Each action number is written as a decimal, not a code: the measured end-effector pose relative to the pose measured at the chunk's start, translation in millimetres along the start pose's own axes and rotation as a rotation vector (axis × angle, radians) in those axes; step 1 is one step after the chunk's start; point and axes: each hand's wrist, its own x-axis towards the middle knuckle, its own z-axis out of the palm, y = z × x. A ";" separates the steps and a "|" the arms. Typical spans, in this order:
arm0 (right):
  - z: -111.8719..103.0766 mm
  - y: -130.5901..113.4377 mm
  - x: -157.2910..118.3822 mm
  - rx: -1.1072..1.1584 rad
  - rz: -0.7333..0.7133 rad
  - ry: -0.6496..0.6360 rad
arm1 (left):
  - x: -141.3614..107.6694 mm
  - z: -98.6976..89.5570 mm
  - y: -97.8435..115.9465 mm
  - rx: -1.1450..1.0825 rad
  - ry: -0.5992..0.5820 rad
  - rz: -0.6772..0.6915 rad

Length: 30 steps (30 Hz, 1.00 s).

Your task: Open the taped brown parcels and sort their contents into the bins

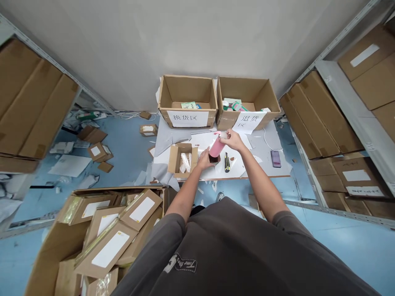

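Note:
A pink cylindrical bottle (217,147) is tilted over the table, with a pink strap-like part at its upper end. My right hand (233,141) grips that upper end between thumb and fingers. The bottle's lower end is at the mouth of a small box with a dark inside (214,159); I cannot tell how far in it sits. Wrapped around the left side of this small box is my left hand (204,160). A black and yellow utility knife (227,163) lies right of the box. To the left, an open carton (173,159) contains white packing material.
Two large cartons with paper signs, one left (187,119) and one right (224,121), stand at the table's back. A phone-like object (275,158) lies at right. A big carton of parcels (40,263) is at lower left. Shelves of boxes (327,115) flank me.

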 end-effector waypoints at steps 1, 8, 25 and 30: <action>-9.5 -7.8 3.1 0.023 -0.007 0.009 | -2.5 -5.5 8.7 0.017 0.034 -0.003; -48.8 -66.7 8.9 0.294 -0.052 -0.002 | -26.7 -42.5 84.2 0.060 0.305 0.283; -41.2 -82.3 -77.7 0.176 -0.734 0.014 | -46.5 -69.3 146.1 0.049 0.635 0.415; -20.1 -80.0 -86.0 0.051 -0.793 0.076 | -41.8 -80.3 152.0 -0.035 0.556 0.423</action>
